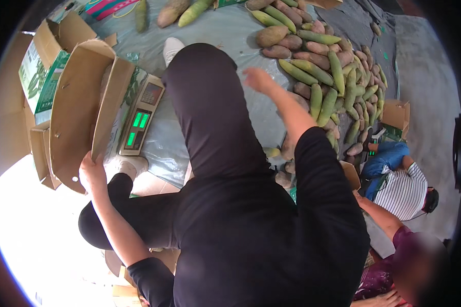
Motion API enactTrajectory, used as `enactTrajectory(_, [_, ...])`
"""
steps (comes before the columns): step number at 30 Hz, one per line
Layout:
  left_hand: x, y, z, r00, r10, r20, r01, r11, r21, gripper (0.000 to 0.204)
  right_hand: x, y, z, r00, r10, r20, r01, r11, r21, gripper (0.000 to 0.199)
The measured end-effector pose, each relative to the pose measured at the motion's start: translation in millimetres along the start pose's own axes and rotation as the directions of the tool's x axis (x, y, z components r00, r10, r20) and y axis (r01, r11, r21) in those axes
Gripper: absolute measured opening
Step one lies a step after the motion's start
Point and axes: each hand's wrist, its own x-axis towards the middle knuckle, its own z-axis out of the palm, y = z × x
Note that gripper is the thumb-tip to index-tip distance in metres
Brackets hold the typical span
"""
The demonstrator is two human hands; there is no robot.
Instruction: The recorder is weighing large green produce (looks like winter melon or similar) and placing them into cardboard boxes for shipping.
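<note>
My left hand (92, 174) grips the near edge of an open cardboard box (79, 97). The box stands at the left, its brown flaps raised, over a digital scale (142, 115) with lit green displays. Its inside is mostly hidden by the flaps. My right hand (258, 80) is in the air past my knee, left of a large pile of long green and brown vegetables (317, 77). The fingers of that hand are smeared by motion, and I make out nothing in them.
Another printed box (41, 71) stands behind the first at the left. Plastic sheeting (210, 30) covers the floor. At the right, a person in a striped shirt (402, 189) bends beside a further box (396, 115). A person in a maroon top (376, 271) is close at my right.
</note>
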Motion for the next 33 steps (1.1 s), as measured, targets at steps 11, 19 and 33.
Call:
enactTrajectory(11, [-7,-2,-7,0.997,0.053,-0.062,-0.054,0.998,-0.018,0.024,-93,73,52,0.869,0.488,0.080,-0.465,0.861,-0.209,0.034])
enactTrajectory(19, [-4,11,-8,0.999,-0.041,-0.019,0.041,0.999,0.028,0.026,-68,106,39,0.851,0.525,-0.008,-0.494,0.795,-0.353,0.026])
enactTrajectory(33, [-8,3,-9,0.999,-0.032,-0.029,0.032,0.999,-0.003,0.023,-78,-18,113,0.963,0.133,0.235,-0.090,0.979,-0.184,0.024])
